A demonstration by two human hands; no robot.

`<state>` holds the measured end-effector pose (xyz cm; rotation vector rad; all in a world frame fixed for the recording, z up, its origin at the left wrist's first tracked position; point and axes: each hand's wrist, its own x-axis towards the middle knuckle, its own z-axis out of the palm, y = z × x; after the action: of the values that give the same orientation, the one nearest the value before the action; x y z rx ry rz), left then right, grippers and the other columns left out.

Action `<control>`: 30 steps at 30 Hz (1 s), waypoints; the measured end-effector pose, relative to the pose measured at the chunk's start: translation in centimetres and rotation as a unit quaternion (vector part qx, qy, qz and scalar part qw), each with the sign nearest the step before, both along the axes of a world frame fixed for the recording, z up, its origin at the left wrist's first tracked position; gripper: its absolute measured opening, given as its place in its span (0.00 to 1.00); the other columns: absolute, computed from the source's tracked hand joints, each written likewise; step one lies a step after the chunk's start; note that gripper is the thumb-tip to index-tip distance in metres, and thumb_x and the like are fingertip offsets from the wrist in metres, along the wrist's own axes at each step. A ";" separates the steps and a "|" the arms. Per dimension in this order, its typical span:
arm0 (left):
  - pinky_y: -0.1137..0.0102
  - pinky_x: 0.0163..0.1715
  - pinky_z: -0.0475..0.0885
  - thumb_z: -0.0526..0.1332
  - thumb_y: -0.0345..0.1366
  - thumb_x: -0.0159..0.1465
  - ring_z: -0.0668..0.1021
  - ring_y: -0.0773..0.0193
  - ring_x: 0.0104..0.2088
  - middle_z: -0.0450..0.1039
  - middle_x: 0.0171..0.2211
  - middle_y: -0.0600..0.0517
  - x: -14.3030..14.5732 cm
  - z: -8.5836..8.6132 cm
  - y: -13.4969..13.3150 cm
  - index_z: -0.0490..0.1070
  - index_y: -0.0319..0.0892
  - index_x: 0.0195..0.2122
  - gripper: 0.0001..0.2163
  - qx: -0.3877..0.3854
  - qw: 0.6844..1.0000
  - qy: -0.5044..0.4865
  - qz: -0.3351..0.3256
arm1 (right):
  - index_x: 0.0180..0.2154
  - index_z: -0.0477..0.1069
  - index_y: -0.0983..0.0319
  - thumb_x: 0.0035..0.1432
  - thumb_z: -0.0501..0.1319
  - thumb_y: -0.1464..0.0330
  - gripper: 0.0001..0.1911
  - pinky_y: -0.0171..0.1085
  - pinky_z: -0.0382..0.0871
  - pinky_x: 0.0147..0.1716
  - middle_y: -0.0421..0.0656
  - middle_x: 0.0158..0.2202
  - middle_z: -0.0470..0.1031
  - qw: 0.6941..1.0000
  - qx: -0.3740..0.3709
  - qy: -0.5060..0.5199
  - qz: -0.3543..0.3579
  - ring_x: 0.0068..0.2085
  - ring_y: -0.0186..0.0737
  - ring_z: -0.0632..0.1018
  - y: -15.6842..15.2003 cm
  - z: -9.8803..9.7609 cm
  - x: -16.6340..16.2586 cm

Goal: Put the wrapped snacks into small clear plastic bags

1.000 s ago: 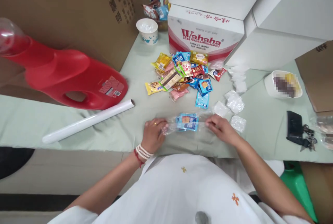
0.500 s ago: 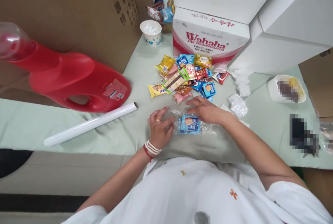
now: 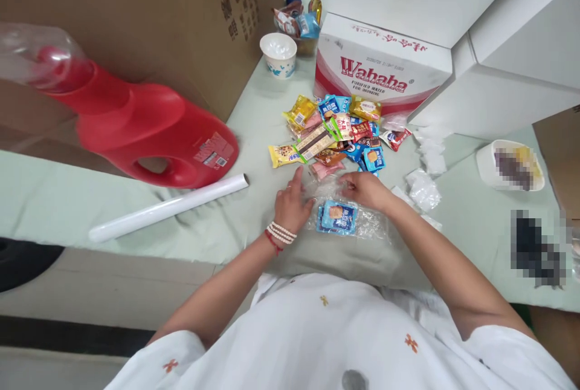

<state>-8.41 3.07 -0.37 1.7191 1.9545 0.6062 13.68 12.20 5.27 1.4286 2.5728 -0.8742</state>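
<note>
In the head view, two blue packets (image 3: 338, 217), one overlapping the other, lie at the front of the worktop (image 3: 254, 221) among loose clear plastic (image 3: 374, 225), between the person's hands. The right hand (image 3: 365, 189) has its fingertips drawn together on the far edge of the plastic, pinching it. The left hand (image 3: 292, 205) is at the plastic's left end, index finger stretched forward; whether it grips anything I cannot tell. Just beyond the hands, the snack pile (image 3: 335, 136) takes up the space ahead, backed by the Wahaha box (image 3: 380, 69), with white boxes (image 3: 512, 45) beside and above it. Whitish packets (image 3: 423, 189) crowd the right forearm's far side. Farther right are a tub (image 3: 487, 166) with blurred-out contents and, nearer the front, a dark pixelated thing (image 3: 525, 239). On the left, a white tube (image 3: 172, 207) lies before the red jug (image 3: 158, 136), and a brown carton (image 3: 136, 27) walls off that side. A cup (image 3: 280, 60) stands at the back, near a bowl (image 3: 306, 46) of wrapped snacks.
</note>
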 end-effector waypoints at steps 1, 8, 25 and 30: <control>0.59 0.48 0.71 0.65 0.36 0.61 0.81 0.51 0.42 0.80 0.42 0.47 0.0 -0.1 0.2 0.48 0.40 0.75 0.41 -0.017 1.000 -0.005 -0.001 | 0.53 0.79 0.60 0.66 0.63 0.67 0.15 0.35 0.64 0.37 0.45 0.38 0.77 0.999 0.032 0.013 0.030 0.37 0.41 0.76 -0.9 0.2 0.0; 0.61 0.45 0.74 0.56 0.26 0.56 0.78 0.57 0.40 0.75 0.36 0.48 -3.1 -0.8 -0.2 0.84 0.45 0.40 0.18 0.031 0.986 -0.147 -0.070 | 0.62 0.72 0.50 0.71 0.56 0.73 0.23 0.38 0.65 0.37 0.48 0.45 0.72 0.977 0.122 0.018 0.175 0.43 0.47 0.72 -9.8 -1.6 0.7; 0.68 0.35 0.74 0.55 0.38 0.71 0.80 0.61 0.32 0.77 0.29 0.52 3.5 3.3 -3.6 0.76 0.43 0.39 0.11 -0.109 0.969 -0.202 -0.089 | 0.64 0.72 0.53 0.69 0.58 0.72 0.25 0.53 0.71 0.54 0.51 0.60 0.70 0.983 0.096 0.130 0.086 0.53 0.52 0.69 -13.2 -3.2 1.6; 0.64 0.37 0.72 0.55 0.33 0.70 0.78 0.56 0.38 0.76 0.41 0.45 6.5 2.4 -3.3 0.79 0.47 0.46 0.12 -0.022 0.989 0.062 -0.130 | 0.64 0.69 0.54 0.72 0.53 0.68 0.22 0.53 0.72 0.54 0.52 0.56 0.72 0.967 0.152 0.190 -0.075 0.54 0.52 0.72 -13.3 -3.5 3.9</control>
<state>-1.95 -0.26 2.00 1.9837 1.7669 0.3686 17.55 -1.12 1.81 1.7008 3.0242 -0.8764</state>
